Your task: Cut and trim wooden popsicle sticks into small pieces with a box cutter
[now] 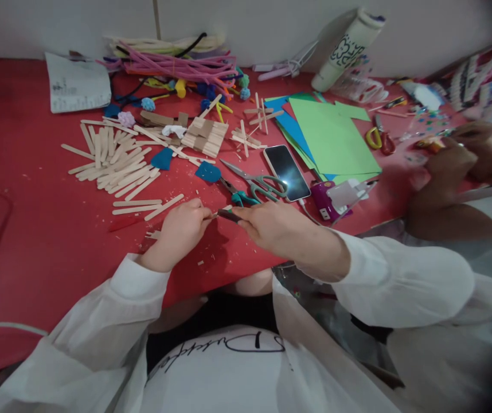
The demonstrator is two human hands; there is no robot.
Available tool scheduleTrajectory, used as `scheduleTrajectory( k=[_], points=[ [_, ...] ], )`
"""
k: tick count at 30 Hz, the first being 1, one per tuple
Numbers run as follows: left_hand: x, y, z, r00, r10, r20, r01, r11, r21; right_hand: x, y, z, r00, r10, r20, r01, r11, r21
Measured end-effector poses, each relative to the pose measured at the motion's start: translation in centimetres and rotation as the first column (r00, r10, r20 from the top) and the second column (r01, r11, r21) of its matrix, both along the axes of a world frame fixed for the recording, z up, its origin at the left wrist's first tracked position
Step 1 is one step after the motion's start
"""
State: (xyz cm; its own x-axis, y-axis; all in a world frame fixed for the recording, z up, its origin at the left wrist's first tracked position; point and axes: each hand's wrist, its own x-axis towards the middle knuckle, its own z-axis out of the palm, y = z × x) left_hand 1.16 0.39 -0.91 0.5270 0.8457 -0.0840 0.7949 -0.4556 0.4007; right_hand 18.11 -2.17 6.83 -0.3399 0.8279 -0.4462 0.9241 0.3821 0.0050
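Near the table's front edge, my left hand (pixel 183 229) is closed in a pinch, on what looks like the tip of a thin wooden stick (pixel 214 215). My right hand (pixel 278 226) grips a short dark tool (pixel 229 215), perhaps a small knife; its working end points at my left fingertips. Just beyond the right hand lie pliers with teal handles (pixel 241 198) and a pair of scissors (pixel 267 186). Loose craft sticks (pixel 112 158) are heaped to the left, and two sticks (pixel 137 206) lie close by my left hand. Small wood chips are scattered around both hands.
A phone (pixel 287 172), green paper sheets (pixel 332 137) and a purple charger (pixel 327 201) lie to the right. Pipe cleaners (pixel 177 63) are piled along the wall, where a white tumbler (pixel 349 51) leans. Another person's hands (pixel 452 155) rest at the far right.
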Motion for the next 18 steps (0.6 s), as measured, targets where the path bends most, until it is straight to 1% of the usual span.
scheduleTrajectory(
  k=[3,9,12,14,18],
  points=[
    [0.0,-0.1,-0.2,1.0,0.003,0.01,-0.003,1.0,0.011,-0.2,0.0,0.2,1.0,0.028,0.01,-0.028,1.0,0.005],
    [0.0,-0.1,-0.2,1.0,-0.003,0.005,0.003,1.0,0.018,-0.4,0.0,0.4,0.999,-0.004,0.034,0.004,1.0,0.008],
    [0.0,0.0,-0.3,1.0,0.002,0.005,-0.002,1.0,0.021,-0.7,0.2,0.5,0.997,0.057,0.06,-0.058,0.998,0.024],
    [0.0,0.0,-0.3,1.0,0.005,0.007,-0.005,1.0,0.019,-1.0,0.6,0.7,0.989,0.123,0.084,-0.125,0.992,0.023],
    [0.0,0.0,-0.5,1.0,0.008,0.014,-0.009,1.0,0.01,-2.0,1.7,1.5,0.966,0.241,0.096,-0.241,0.97,-0.013]
  ],
)
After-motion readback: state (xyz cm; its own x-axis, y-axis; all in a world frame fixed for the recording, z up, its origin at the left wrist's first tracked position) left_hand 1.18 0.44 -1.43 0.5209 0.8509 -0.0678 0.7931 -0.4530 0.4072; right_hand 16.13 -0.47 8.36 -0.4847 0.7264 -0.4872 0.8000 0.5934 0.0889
